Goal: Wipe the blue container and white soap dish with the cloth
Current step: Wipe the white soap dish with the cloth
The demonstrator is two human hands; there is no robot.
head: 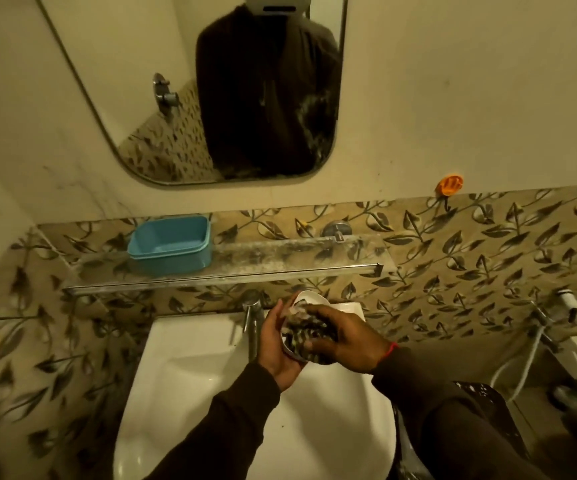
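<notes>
My left hand [276, 344] holds the white soap dish [311, 298] tilted above the basin, gripping its left and lower side. My right hand [349, 341] presses a dark patterned cloth [304, 336] into the dish, hiding most of its inside; only the far rim shows. The blue container [171, 245] stands open and upright on the left part of the glass shelf [280, 268], apart from both hands.
A white washbasin [190, 368] lies under my hands, with a chrome tap [250, 313] just left of my left hand. A mirror [162, 98] hangs above the shelf. An orange wall hook [449, 184] and a spray hose [536, 323] are at the right.
</notes>
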